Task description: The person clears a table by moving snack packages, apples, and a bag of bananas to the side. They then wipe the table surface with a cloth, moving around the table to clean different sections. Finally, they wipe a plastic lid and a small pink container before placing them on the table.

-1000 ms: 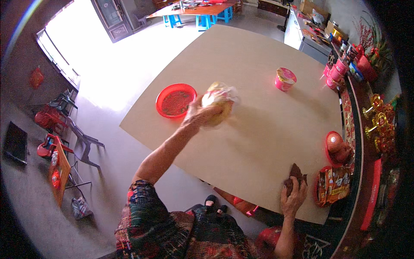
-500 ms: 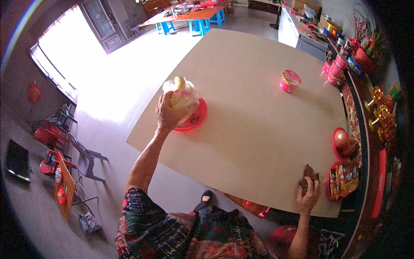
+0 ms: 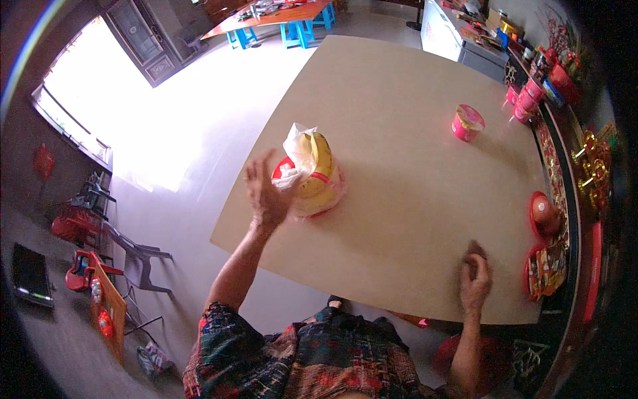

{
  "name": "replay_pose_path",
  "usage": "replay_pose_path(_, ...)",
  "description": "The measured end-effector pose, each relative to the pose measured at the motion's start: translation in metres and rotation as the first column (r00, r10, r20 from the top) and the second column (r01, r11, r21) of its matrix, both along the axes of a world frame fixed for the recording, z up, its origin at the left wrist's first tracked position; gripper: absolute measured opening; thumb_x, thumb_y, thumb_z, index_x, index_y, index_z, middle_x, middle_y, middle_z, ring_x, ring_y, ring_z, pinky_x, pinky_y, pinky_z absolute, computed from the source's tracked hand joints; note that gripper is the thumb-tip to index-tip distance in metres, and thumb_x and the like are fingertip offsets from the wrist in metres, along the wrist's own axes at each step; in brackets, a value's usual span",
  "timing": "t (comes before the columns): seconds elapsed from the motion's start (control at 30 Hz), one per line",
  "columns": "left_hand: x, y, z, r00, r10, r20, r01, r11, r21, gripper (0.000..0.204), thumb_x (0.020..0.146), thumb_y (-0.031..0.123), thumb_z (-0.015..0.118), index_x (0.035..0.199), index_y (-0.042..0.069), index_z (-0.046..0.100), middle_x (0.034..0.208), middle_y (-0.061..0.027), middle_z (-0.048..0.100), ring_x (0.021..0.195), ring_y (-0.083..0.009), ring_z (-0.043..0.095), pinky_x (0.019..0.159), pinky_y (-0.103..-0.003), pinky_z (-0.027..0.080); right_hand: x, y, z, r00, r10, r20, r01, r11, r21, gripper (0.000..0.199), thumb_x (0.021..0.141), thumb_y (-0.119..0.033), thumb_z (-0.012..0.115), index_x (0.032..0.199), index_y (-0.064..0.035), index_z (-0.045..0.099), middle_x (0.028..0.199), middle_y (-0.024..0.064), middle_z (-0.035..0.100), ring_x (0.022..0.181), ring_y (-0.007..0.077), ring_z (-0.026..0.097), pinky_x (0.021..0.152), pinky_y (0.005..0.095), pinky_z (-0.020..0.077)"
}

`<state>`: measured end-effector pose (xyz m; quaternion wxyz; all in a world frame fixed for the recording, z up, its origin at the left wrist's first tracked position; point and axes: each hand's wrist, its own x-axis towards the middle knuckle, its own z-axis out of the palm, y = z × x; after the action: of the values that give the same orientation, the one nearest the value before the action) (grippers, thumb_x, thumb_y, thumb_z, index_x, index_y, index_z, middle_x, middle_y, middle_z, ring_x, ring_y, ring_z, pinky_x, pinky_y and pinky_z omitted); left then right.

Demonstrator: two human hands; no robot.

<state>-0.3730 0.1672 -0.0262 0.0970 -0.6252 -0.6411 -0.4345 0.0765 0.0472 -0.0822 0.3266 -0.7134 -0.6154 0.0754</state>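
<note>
Table (image 3: 399,259) | bananas (image 3: 323,158) half-hide bowl (image 3: 282,166) | left hand (image 3: 267,198) splayed, empty | right hand (image 3: 476,280) clutches blurred, likely cloth (image 3: 476,249)

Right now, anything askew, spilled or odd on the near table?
No spill or damage stands out. Mildly odd: the bagged bananas, beside the left hand, hide most of the red dish beneath.

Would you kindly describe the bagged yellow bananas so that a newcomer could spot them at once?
Find the large beige tabletop mid-view. Near its left edge, right of the bare left hand, yellow bananas in a clear plastic bag hide most of a red plastic bowl. Their yellow curves and crinkled wrapping set them apart from the round pink tub farther right.
</note>
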Motion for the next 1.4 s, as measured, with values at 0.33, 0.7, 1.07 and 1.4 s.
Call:
replay_pose_path(0.33, -0.091, 0.055, -0.036, 0.822, -0.253, 0.510, 0.551, 0.578, -0.602, 0.030, 0.087, 0.021, 0.063, 0.112, 0.006, 0.065, 0.107, -0.0139, 0.064, 0.096, -0.0217, 0.063, 0.084, -0.031, 0.051, -0.185, 0.102, 0.018, 0.185, 0.147, -0.972, -0.729, 0.684, -0.035, 0.044, 0.083, -0.019, 0.062, 0.118, 0.0054, 0.053, 0.106, 0.0114, 0.062, 0.096, 0.0194, 0.061, 0.081, 0.0324, 0.0517)
replay_pose_path(0.7, -0.044, 0.047, -0.047, 0.861, -0.118, 0.494, 0.415, 0.725, -0.550, 0.020, 0.072, 0.011, 0.059, 0.085, -0.003, 0.065, 0.076, -0.0202, 0.066, 0.073, -0.0284, 0.068, 0.062, -0.041, 0.054, -0.206, 0.121, 0.025, -0.017, -0.054, -0.998, -0.668, 0.744, -0.029, 0.034, 0.087, -0.017, 0.052, 0.114, 0.0041, 0.055, 0.107, 0.0124, 0.063, 0.093, 0.0224, 0.064, 0.080, 0.0362, 0.0545)
replay_pose_path(1.07, 0.012, 0.022, -0.019, 0.653, -0.335, 0.680, 0.730, 0.518, -0.446, 0.028, 0.078, 0.009, 0.063, 0.101, -0.006, 0.057, 0.093, -0.0128, 0.064, 0.083, -0.0164, 0.061, 0.072, -0.030, 0.052, -0.171, 0.032, 0.073, -0.022, -0.081, -0.996, -0.375, 0.925, -0.067, 0.028, 0.082, -0.014, 0.058, 0.104, 0.0034, 0.060, 0.093, 0.0092, 0.066, 0.079, 0.0184, 0.066, 0.072, 0.0317, 0.0548)
replay_pose_path(1.4, 0.029, 0.039, -0.003, 0.431, -0.536, 0.726, 0.902, 0.257, -0.345, 0.028, 0.081, 0.014, 0.067, 0.101, -0.005, 0.061, 0.089, -0.0104, 0.066, 0.079, -0.0143, 0.061, 0.070, -0.030, 0.052, -0.239, -0.040, 0.114, -0.035, 0.026, -0.999, 0.087, 0.996, 0.023, 0.028, 0.080, -0.013, 0.059, 0.104, 0.0020, 0.059, 0.093, 0.0101, 0.065, 0.078, 0.0207, 0.066, 0.066, 0.0351, 0.0570)
